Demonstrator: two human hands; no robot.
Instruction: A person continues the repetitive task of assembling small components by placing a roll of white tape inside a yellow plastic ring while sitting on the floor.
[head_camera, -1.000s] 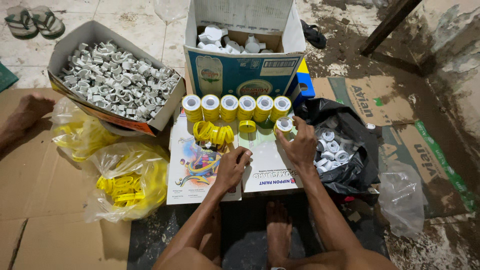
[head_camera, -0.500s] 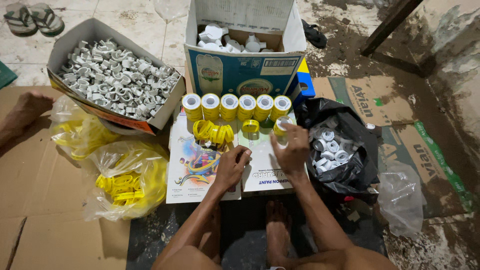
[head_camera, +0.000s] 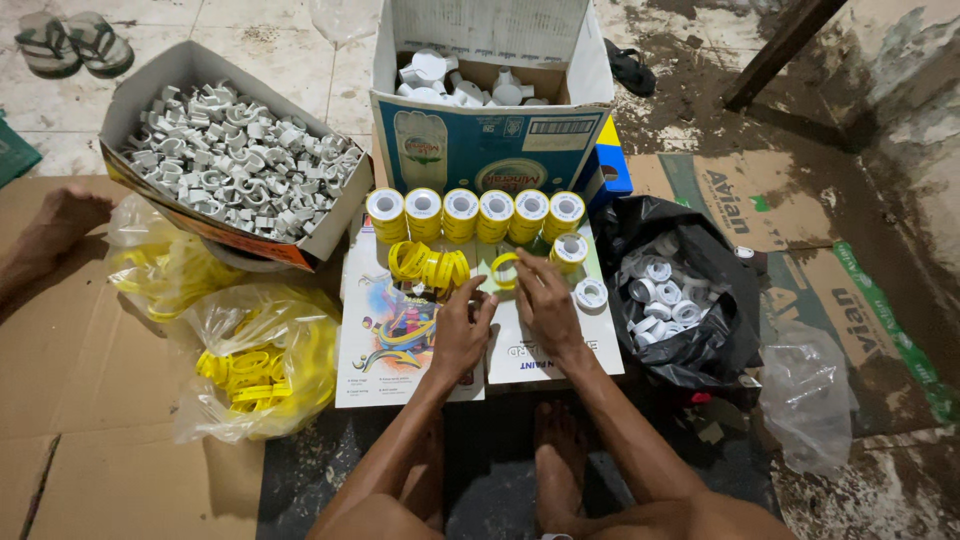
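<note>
My right hand (head_camera: 541, 297) pinches a yellow plastic ring (head_camera: 505, 270) just above the printed card (head_camera: 400, 350) I work on. My left hand (head_camera: 462, 325) rests beside it on the card, fingers curled and touching the right hand; what it holds is hidden. A pile of loose yellow rings (head_camera: 428, 265) lies just ahead of the left hand. Behind them stands a row of several yellow-capped white tape rolls (head_camera: 474, 212). One more capped roll (head_camera: 569, 250) and a bare white roll (head_camera: 590, 293) sit by my right hand.
A black bag of white rolls (head_camera: 668, 296) lies at the right. Clear bags of yellow rings (head_camera: 255, 365) are at the left, behind them a box of white plastic fittings (head_camera: 228, 160). A tall carton (head_camera: 490, 110) stands ahead. Another person's foot (head_camera: 55, 225) is at far left.
My right hand moved left from the black bag and the roll at the row's end to the middle of the card, now holding a yellow ring beside the left hand.
</note>
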